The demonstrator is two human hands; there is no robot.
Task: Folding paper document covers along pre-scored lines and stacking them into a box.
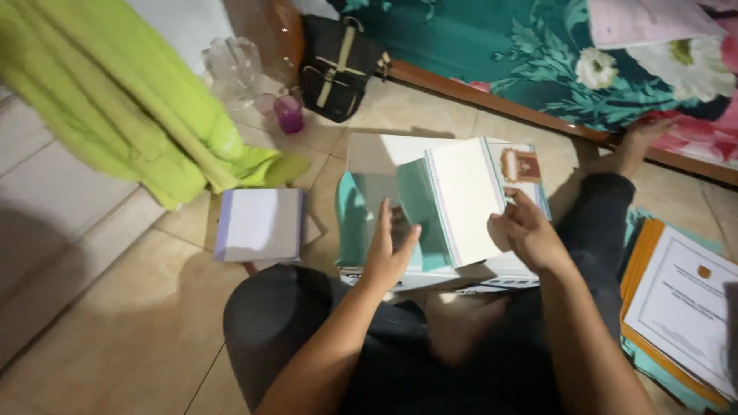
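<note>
One view only: we look from a head-worn camera, facing steeply down over our own lap onto the tiled floor (131, 338). Range is close; our forearms enter from the bottom edge and fill the lower middle. The frame tilts forward to the wooden bed edge (492, 96) along the top right, and takes in the floor's left side up to the green cloth (115, 92).

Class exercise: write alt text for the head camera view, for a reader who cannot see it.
A person sitting on a tiled floor lifts a white page of a spiral-bound book with the right hand, the left hand open beside it.
</note>
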